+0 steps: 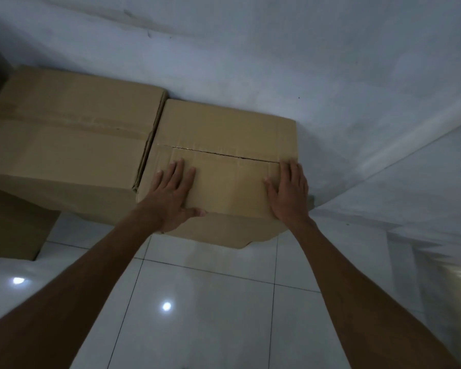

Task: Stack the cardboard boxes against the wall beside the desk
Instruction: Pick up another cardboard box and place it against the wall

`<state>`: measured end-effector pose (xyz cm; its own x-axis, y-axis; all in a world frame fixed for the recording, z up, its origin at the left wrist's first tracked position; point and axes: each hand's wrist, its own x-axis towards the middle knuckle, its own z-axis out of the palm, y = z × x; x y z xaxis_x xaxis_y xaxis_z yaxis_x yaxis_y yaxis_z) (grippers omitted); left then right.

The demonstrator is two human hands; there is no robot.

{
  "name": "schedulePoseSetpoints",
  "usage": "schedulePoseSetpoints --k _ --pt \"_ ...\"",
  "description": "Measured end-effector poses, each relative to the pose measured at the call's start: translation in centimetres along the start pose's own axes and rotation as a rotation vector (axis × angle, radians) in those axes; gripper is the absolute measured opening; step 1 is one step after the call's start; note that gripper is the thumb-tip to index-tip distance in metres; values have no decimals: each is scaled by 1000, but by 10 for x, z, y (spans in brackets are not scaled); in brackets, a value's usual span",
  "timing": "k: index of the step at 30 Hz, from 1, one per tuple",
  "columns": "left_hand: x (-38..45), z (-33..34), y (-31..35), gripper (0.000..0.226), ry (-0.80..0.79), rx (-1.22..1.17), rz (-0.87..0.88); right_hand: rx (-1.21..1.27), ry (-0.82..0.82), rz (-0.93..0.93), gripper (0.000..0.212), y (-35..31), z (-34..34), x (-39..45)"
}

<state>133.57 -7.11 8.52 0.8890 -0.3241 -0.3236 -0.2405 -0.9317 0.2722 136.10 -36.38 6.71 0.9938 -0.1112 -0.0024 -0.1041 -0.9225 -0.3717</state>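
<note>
1. Two walls meet in a corner at my right; the back wall point(250, 49) runs behind everything and the tiled floor point(210, 302) shines below.
2. The big box point(64, 134) sits at my left against that wall, its left end cut off by the frame.
3. The smaller box point(224, 134) sits just beside it, back edge at the wall. What it rests on I cannot see; a torn flap shows beneath it.
4. A third box point(11, 222) lies lower left, mostly out of view.
5. My left hand point(171, 198) lies flat on the smaller box's top, thumb over the front edge; my right hand point(288, 190) lies flat near its right edge. Neither grips.
6. I judge a hard push could buckle the split lid, or skew the box off whatever carries it.
7. The desk is nowhere in sight.
</note>
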Motion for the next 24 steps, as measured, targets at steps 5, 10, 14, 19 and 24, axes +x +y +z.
schedulePoseSetpoints --k 5,10,14,19,24 --pt "-35 15 20 85 158 -4 -27 50 43 -45 62 -13 -3 -59" --pt "-90 37 33 82 177 -80 61 118 -32 -98 61 -14 2 -135" --pt "-126 44 43 83 132 -110 -4 153 -117 -100 59 -18 -2 -173" --pt "-173 51 50 81 115 -168 -117 176 -241 -80 62 -30 -8 -207" --pt "-237 68 53 80 96 -200 -245 205 -318 -122 63 -45 -17 -253"
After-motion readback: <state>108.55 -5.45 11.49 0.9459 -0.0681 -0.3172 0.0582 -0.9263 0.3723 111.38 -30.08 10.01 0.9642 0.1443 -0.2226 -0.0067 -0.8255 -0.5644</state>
